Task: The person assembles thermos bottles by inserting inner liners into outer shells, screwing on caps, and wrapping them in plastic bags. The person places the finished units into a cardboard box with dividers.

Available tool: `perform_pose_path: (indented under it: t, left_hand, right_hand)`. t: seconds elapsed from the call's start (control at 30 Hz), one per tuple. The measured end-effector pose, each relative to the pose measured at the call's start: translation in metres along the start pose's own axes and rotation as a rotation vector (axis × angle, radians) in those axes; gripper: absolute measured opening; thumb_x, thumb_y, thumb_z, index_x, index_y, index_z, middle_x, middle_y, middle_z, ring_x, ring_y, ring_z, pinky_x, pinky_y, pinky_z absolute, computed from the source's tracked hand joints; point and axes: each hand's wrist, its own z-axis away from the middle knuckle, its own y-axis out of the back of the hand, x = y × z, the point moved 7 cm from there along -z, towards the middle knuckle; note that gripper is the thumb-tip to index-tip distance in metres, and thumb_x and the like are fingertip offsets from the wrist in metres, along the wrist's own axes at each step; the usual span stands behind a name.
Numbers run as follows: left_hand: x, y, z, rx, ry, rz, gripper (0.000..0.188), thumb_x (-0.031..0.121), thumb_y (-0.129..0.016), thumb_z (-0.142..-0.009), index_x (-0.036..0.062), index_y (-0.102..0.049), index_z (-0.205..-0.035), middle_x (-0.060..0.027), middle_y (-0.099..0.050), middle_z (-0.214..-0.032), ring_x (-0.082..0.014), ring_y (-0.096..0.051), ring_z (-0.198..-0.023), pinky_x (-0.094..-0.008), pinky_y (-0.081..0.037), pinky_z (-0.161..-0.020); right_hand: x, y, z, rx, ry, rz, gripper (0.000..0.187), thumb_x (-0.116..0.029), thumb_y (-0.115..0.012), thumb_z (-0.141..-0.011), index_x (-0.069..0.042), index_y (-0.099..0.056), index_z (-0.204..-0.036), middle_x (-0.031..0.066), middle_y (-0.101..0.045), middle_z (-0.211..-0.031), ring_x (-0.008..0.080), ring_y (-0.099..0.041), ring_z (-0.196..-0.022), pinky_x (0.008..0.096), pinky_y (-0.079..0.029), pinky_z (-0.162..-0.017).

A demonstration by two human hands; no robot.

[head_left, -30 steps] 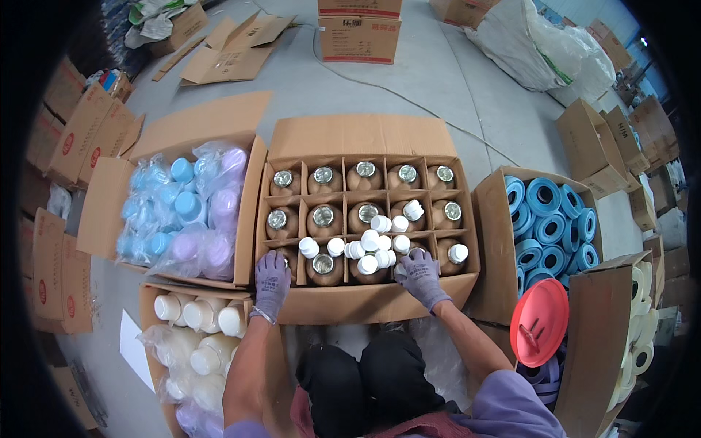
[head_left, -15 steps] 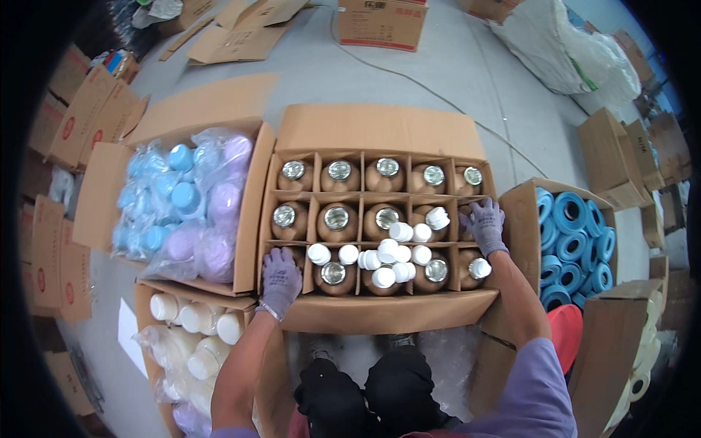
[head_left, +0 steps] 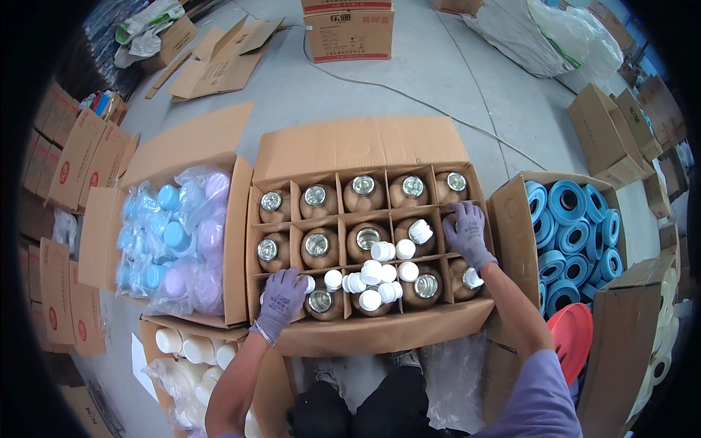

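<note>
In the head view's centre, brown silver-mouthed flasks (head_left: 315,253) are being held in a divided cardboard carton (head_left: 361,144), mostly uncapped; white plastic caps (head_left: 371,274) are lying on top. The grey-gloved left hand (head_left: 282,299) and right hand (head_left: 467,235) are being half-curled over its lower-left and right compartments; any hold cannot be told.

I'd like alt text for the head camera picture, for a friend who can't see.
A person's gloved left hand rests at the near left corner of a divided cardboard box of brown bottles, the gloved right hand at its right side; white caps lie heaped toward the near side. To the left are bagged blue and purple pieces, to the right blue rings.
</note>
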Motion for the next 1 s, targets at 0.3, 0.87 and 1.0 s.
perform_pose_path:
  t: [0.3, 0.87, 1.0]
  left_hand:
    - [-0.089, 0.023, 0.002, 0.207, 0.595, 0.276, 0.047, 0.022, -0.072, -0.084, 0.0018, -0.057, -0.123, -0.0202, -0.057, -0.105, -0.0379, -0.056, -0.099, -0.0472, -0.046, -0.087]
    - [-0.117, -0.038, -0.033, 0.004, 0.612, -0.121, 0.045, 0.032, -0.065, -0.086, 0.0028, -0.055, -0.118, -0.0218, -0.054, -0.118, -0.0378, -0.055, -0.108, -0.0487, -0.050, -0.086]
    - [0.012, 0.005, -0.111, -0.009, 0.249, 0.154, 0.048, 0.029, -0.067, -0.085, 0.0072, -0.057, -0.126, -0.0150, -0.056, -0.124, -0.0354, -0.057, -0.110, -0.0491, -0.050, -0.086]
  right_hand:
    - [-0.088, 0.010, -0.009, -0.552, 0.234, -0.303, 0.048, -0.014, -0.066, -0.086, -0.010, -0.054, -0.133, 0.0161, -0.055, -0.132, 0.0364, -0.055, -0.120, 0.0432, -0.047, -0.101]
    - [-0.093, -0.066, -0.020, -0.260, 0.001, -0.162, 0.032, -0.041, -0.057, -0.094, -0.013, -0.067, -0.105, 0.0166, -0.061, -0.114, 0.0376, -0.058, -0.107, 0.0484, -0.047, -0.094]
    - [-0.085, -0.044, -0.005, -0.575, 0.206, -0.241, 0.047, -0.053, -0.064, -0.085, -0.021, -0.068, -0.120, 0.0131, -0.054, -0.131, 0.0381, -0.045, -0.126, 0.0558, -0.032, -0.109]
